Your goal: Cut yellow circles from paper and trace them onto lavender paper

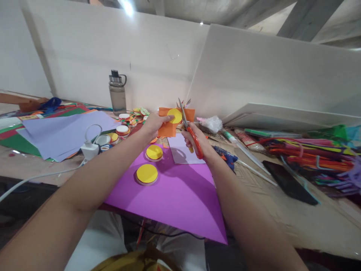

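My left hand (154, 124) pinches an orange paper (167, 130) together with a yellow paper circle (175, 116), its thumb on the circle. My right hand (197, 141) is closed round the handles of red-handled scissors (195, 142). The blades point up and stand at the circle's right edge, in front of the orange paper. Below the hands, two yellow discs (154, 152) (147, 173) rest on round lids on a purple sheet (169, 195). A pale lilac sheet (184, 150) lies partly under my right hand.
A water bottle (117, 94) stands at the back left, near colored paper sheets (67, 130) and a white charger (89, 149). On the right are a glue gun (227, 158), a black phone (289, 182) and pipe cleaners (318, 158). White boards (158, 56) lean behind.
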A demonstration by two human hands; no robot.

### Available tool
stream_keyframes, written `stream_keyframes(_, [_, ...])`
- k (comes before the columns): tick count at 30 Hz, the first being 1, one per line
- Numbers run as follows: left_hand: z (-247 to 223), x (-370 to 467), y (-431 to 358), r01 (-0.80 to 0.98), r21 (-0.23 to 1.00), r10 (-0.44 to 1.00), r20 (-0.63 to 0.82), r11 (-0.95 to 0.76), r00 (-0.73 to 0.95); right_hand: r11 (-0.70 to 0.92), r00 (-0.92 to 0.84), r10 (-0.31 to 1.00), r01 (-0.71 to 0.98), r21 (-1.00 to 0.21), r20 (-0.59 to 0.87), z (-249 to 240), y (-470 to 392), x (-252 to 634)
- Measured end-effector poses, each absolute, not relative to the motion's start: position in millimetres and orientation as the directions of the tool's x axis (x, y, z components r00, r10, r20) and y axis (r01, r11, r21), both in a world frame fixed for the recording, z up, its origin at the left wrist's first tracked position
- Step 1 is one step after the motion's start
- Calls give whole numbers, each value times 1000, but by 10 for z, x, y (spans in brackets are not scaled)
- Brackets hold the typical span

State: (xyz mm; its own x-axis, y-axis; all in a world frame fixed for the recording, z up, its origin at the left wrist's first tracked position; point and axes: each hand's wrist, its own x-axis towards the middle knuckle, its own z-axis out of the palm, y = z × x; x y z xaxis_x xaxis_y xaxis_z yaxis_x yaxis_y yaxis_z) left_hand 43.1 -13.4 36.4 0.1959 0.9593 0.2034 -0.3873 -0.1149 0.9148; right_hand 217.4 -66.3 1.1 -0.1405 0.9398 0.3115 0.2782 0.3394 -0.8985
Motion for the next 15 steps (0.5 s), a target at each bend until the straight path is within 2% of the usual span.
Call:
stream_keyframes(3, [352, 439, -128, -400, 904, 949, 246, -152, 197, 326, -140, 944, 265, -908, 298, 28, -677, 2163])
stream_keyframes(8, [391, 443, -176, -390, 920, 974, 129, -46, 187, 320, -148, 946, 252, -914, 290, 48, -688, 2144])
stream_keyframes(15, [418, 436, -181, -374, 927, 975, 83, 0, 207, 336, -145, 940, 268, -903, 307, 24, -665, 2166])
